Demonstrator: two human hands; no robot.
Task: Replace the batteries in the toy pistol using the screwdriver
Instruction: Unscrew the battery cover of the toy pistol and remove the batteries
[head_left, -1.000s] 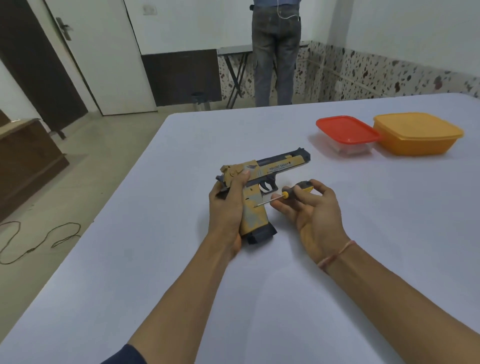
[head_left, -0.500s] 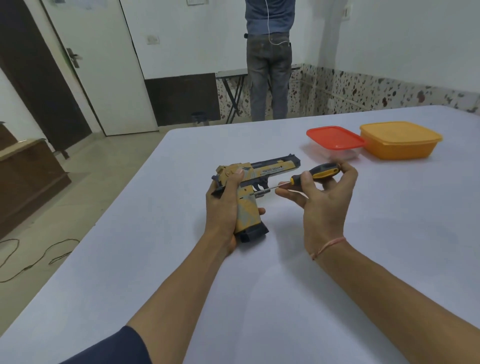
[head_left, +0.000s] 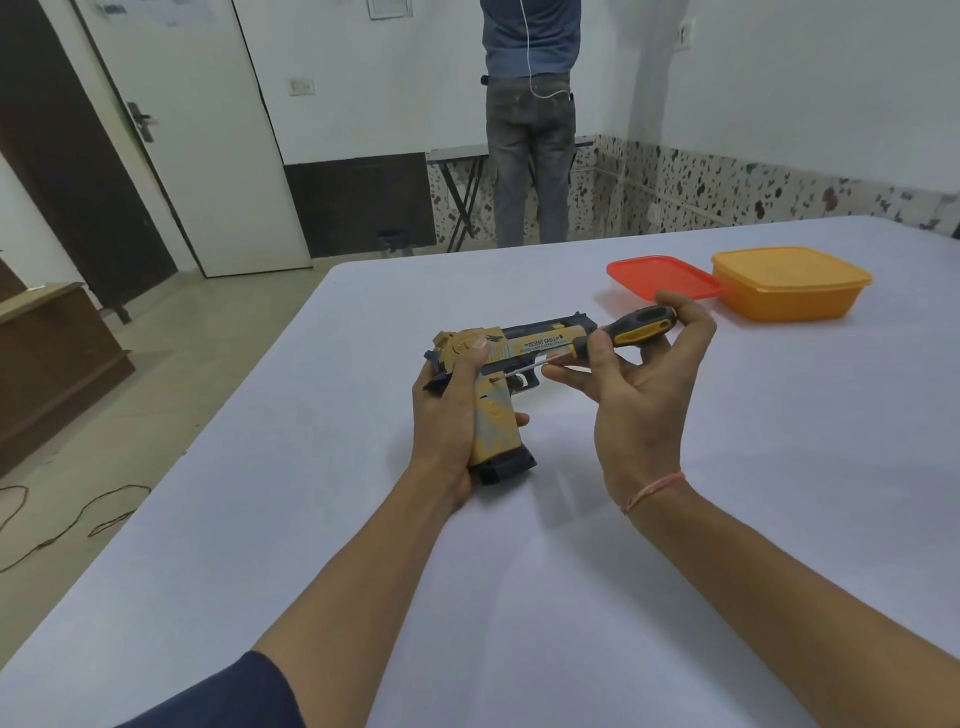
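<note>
- Left hand (head_left: 452, 415) was wrapped round the pistol (head_left: 540, 344) grip, thumb up on the back of the slide. The pistol lay on its side low over the table (head_left: 363, 519); couldn't tell if the butt touched it.
- Right hand (head_left: 644, 395) pinched the screwdriver (head_left: 636, 327) by its handle, fingers curled on it. The shaft ran toward 8 o'clock, with the tip at a small dark spot at the top of the grip.
- My read: this was the unscrewing step, cover not off yet. Whether the tip was seated in the screw was too small to tell.
- Next bit called for the tip square in the head, some push, and the left hand stopping the pistol rolling.
- Red box (head_left: 662, 275) and orange box (head_left: 789, 286) sat side by side at 2 o'clock, lids on, well apart from the hands. No batteries in sight.
- Someone (head_left: 530, 130) stood at 12 o'clock past the table, back turned, and a cable (head_left: 78, 514) lay on the floor at 9. Nothing looked to be in the way.
</note>
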